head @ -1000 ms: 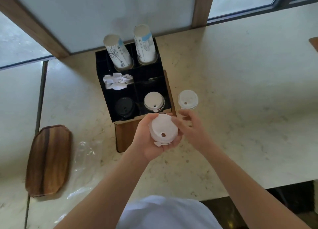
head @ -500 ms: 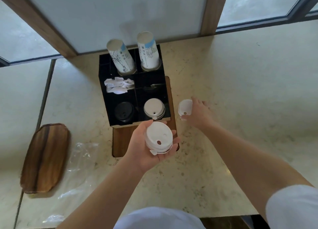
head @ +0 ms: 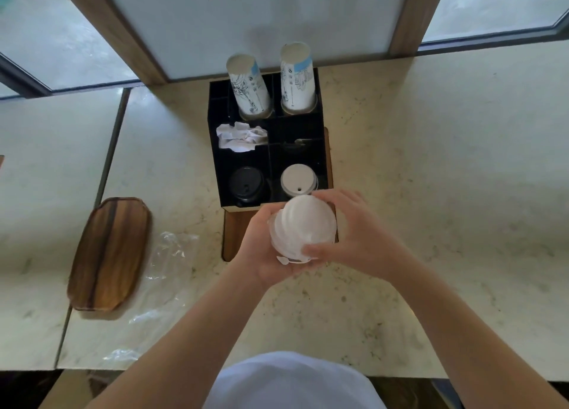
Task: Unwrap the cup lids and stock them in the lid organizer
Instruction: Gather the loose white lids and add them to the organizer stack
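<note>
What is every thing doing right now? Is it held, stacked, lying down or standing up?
Stack of white plastic cup lids: held in both hands, above the counter.
Left hand: cups the stack from the side and below.
Right hand: fingers wrap the stack.
White lids in the black organizer: stacked, front right compartment.
Black lids: stacked, front left compartment.
Two paper cup stacks: upside down, back compartments.
Clear plastic wrap: lying crumpled on the counter.

- No word, brand name or number can be read anywhere in the view.
- Dark line drawings and a pale blue band are printed on the left paper cup stack [head: 248, 85]; small marks beside them are too blurred to be read.
- A similar sketch, a blue band and a column of tiny dark marks are carried by the right paper cup stack [head: 298, 79]; these are also illegible.
</note>
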Action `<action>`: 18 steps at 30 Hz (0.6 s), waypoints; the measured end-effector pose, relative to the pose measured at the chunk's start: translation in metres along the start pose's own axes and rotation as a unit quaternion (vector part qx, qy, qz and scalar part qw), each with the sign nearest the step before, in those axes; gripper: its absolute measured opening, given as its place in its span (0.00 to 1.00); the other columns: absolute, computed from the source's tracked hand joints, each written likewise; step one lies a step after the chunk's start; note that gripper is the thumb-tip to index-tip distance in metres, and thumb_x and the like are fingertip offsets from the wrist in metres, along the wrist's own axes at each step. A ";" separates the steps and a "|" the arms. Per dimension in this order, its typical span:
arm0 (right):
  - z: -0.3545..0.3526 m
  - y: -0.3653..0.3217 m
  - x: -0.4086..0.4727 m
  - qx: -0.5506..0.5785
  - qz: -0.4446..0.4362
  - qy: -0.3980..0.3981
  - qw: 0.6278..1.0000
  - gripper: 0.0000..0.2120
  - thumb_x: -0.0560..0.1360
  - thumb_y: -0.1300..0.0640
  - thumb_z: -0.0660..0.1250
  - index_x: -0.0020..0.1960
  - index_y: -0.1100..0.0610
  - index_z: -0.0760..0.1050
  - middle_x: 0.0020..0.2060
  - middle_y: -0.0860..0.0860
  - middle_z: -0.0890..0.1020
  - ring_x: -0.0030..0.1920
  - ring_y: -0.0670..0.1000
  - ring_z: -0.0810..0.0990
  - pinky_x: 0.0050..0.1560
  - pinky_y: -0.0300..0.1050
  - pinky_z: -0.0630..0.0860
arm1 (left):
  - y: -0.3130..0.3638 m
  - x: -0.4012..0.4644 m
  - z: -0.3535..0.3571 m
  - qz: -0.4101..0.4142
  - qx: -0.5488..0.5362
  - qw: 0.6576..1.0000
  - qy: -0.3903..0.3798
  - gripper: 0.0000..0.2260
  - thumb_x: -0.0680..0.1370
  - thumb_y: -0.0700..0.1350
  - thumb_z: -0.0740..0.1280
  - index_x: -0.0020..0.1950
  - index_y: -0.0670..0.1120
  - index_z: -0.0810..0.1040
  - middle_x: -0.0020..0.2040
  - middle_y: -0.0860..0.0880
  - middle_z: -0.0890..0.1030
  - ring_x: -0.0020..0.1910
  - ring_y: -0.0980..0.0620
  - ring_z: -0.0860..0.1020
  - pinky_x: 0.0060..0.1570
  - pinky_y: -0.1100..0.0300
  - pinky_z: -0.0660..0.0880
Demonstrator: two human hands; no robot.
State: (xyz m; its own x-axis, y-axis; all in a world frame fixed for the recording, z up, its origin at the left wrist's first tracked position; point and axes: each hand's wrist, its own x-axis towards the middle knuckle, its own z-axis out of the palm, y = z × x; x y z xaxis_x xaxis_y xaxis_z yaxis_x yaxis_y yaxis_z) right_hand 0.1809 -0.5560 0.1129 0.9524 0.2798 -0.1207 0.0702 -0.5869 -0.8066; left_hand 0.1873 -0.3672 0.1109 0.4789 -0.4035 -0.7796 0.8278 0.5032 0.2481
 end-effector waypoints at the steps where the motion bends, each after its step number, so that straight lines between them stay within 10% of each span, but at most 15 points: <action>1: 0.001 -0.007 -0.005 -0.025 -0.012 -0.017 0.999 0.41 0.61 0.34 0.78 0.70 0.42 0.68 0.61 0.34 0.71 0.63 0.40 0.67 0.60 0.37 0.68 | 0.000 -0.001 -0.001 0.004 0.013 1.000 0.004 0.22 0.71 0.53 0.71 0.61 0.44 0.82 0.55 0.39 0.85 0.48 0.37 0.85 0.50 0.42 0.80; 5: 0.005 -0.022 -0.011 -0.044 -0.005 -0.034 0.998 0.41 0.64 0.37 0.78 0.72 0.47 0.68 0.64 0.39 0.72 0.66 0.46 0.66 0.66 0.50 0.71 | -0.003 -0.005 -0.005 0.000 0.005 1.000 0.008 0.21 0.75 0.58 0.68 0.62 0.46 0.82 0.54 0.42 0.84 0.49 0.41 0.83 0.47 0.47 0.79; 10: 0.010 -0.026 -0.014 -0.043 -0.011 -0.031 0.999 0.42 0.64 0.37 0.77 0.73 0.47 0.67 0.66 0.39 0.71 0.68 0.45 0.66 0.68 0.50 0.70 | -0.006 -0.011 -0.007 0.003 -0.013 1.000 -0.023 0.26 0.80 0.55 0.64 0.76 0.45 0.72 0.64 0.40 0.77 0.62 0.40 0.75 0.52 0.46 0.77; 18: 0.015 -0.023 -0.012 -0.021 -0.006 -0.032 0.999 0.42 0.64 0.34 0.75 0.73 0.41 0.64 0.66 0.36 0.69 0.63 0.42 0.69 0.63 0.45 0.72 | -0.009 -0.008 -0.012 0.021 -0.025 0.997 -0.068 0.30 0.81 0.66 0.57 0.70 0.45 0.79 0.62 0.39 0.83 0.58 0.39 0.83 0.50 0.46 0.82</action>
State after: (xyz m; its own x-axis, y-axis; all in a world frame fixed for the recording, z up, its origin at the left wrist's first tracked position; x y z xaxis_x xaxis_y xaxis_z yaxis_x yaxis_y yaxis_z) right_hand 0.1632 -0.5345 0.1241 0.9305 0.3349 -0.1488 0.0960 -0.6146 -0.7829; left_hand 0.1731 -0.3596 0.1081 0.5502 -0.4800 -0.6833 0.7926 0.5577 0.2465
